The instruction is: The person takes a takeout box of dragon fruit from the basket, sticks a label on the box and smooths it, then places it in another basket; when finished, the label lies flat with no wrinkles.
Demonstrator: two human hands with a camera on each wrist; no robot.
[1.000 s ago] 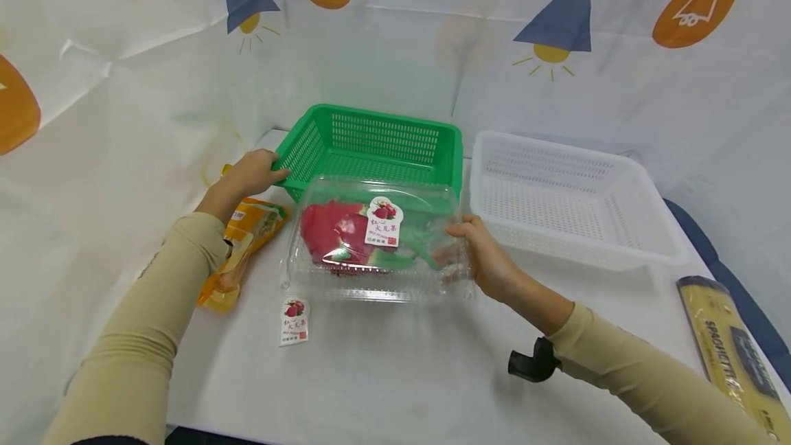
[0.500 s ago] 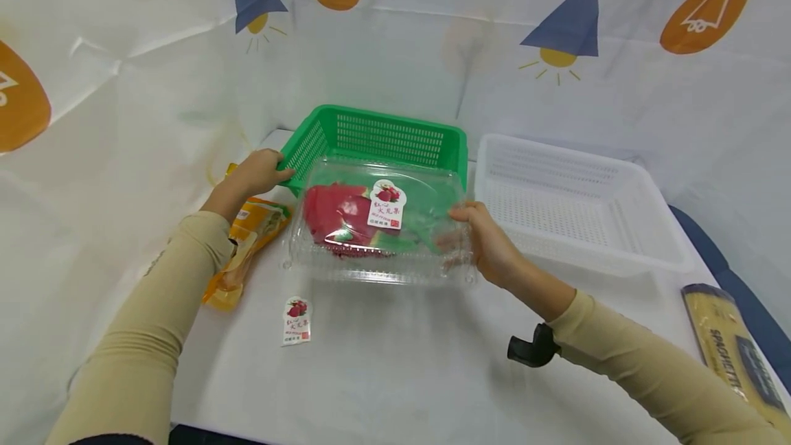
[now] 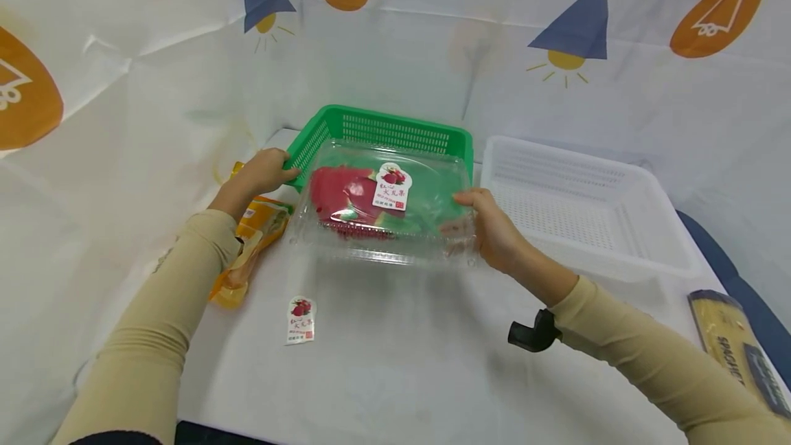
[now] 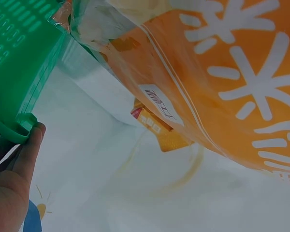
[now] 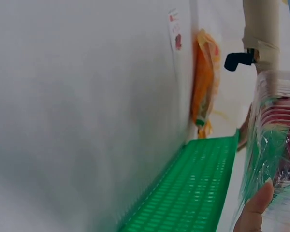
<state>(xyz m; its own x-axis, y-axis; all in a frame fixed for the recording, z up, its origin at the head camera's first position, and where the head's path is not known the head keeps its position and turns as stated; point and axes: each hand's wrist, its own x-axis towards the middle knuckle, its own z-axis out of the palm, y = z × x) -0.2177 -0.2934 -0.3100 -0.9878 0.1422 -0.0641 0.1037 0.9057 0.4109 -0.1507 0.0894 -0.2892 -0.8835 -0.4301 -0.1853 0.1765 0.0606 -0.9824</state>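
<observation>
My left hand (image 3: 262,172) grips the left rim of a green slotted plastic basket (image 3: 402,123); the left wrist view shows its fingers at the basket corner (image 4: 19,128). A clear clamshell box (image 3: 426,167) overlaps the basket's front side, tilted towards me above the table. Red dragon fruit (image 3: 340,191) shows inside, and a white fruit label (image 3: 393,187) sits on the lid. With the thumb on top and fingers seen through the plastic, my right hand (image 3: 499,232) holds the box's right end. In the right wrist view the box (image 5: 275,145) hangs above the basket (image 5: 193,179).
An orange food bag (image 3: 250,246) lies under the left forearm. A loose label (image 3: 301,321) is on the white table (image 3: 395,362). The white basket (image 3: 655,204) stands at right, with a spaghetti pack (image 3: 723,335) near the right edge. A patterned curtain (image 3: 408,53) hangs behind.
My right hand has raised the clamshell box and carried it away from me, over the green basket's front side. The left hand keeps its grip on the basket rim. The view has shifted slightly.
</observation>
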